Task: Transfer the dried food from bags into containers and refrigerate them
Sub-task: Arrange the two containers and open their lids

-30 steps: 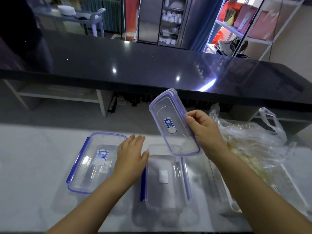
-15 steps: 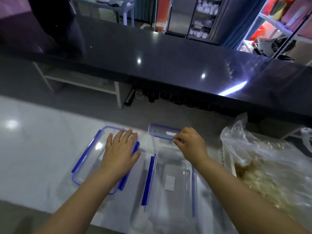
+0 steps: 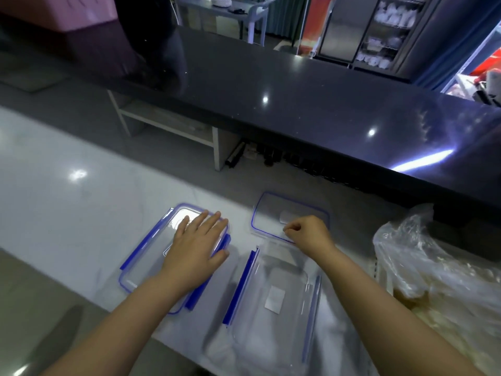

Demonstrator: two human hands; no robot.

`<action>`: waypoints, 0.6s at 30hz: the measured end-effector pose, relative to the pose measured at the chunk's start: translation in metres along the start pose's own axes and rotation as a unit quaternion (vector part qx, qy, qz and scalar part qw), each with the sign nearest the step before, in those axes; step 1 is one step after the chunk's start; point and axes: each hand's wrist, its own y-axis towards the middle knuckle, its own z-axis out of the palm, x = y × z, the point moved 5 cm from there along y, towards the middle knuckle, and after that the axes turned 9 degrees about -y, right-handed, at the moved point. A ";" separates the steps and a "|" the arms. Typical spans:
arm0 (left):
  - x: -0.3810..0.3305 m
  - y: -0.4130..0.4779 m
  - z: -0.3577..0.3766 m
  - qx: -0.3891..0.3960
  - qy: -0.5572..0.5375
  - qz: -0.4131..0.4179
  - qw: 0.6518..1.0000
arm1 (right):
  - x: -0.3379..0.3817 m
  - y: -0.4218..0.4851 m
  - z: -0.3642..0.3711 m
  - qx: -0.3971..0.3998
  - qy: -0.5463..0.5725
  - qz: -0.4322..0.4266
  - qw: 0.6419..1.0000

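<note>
A clear container with a blue-clipped lid lies on the white counter, and my left hand rests flat on top of it, fingers spread. To its right stands an open clear container with blue side clips and nothing inside. Its loose lid lies flat on the counter just beyond it. My right hand has its fingers curled, pinching the lid's near edge. A crumpled clear plastic bag of pale dried food sits at the right.
A raised black glossy counter runs across just behind the work surface. Beyond it are a white shelf unit, a chair and wire racks. The white counter's near edge cuts diagonally below my left forearm.
My right hand has brought the lid down from the air and laid it flat beyond the open container. My left hand has shifted onto the left container's lid.
</note>
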 end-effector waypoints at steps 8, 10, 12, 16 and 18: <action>0.065 -0.020 -0.058 -0.144 -0.148 -0.122 0.971 | 0.067 -0.064 -0.006 -0.069 0.194 -0.066 0.976; 0.088 -0.026 -0.062 -0.132 -0.163 -0.183 0.960 | 0.091 -0.084 0.007 -0.051 0.146 -0.088 0.984; 0.105 -0.030 -0.059 -0.088 -0.180 -0.222 0.954 | 0.110 -0.099 0.022 -0.051 0.046 -0.106 0.992; 0.127 -0.035 -0.050 -0.022 -0.264 -0.246 0.932 | 0.137 -0.115 0.052 -0.032 -0.070 -0.071 0.995; 0.137 -0.038 -0.048 -0.012 -0.292 -0.244 0.925 | 0.149 -0.125 0.061 -0.030 -0.079 -0.059 0.995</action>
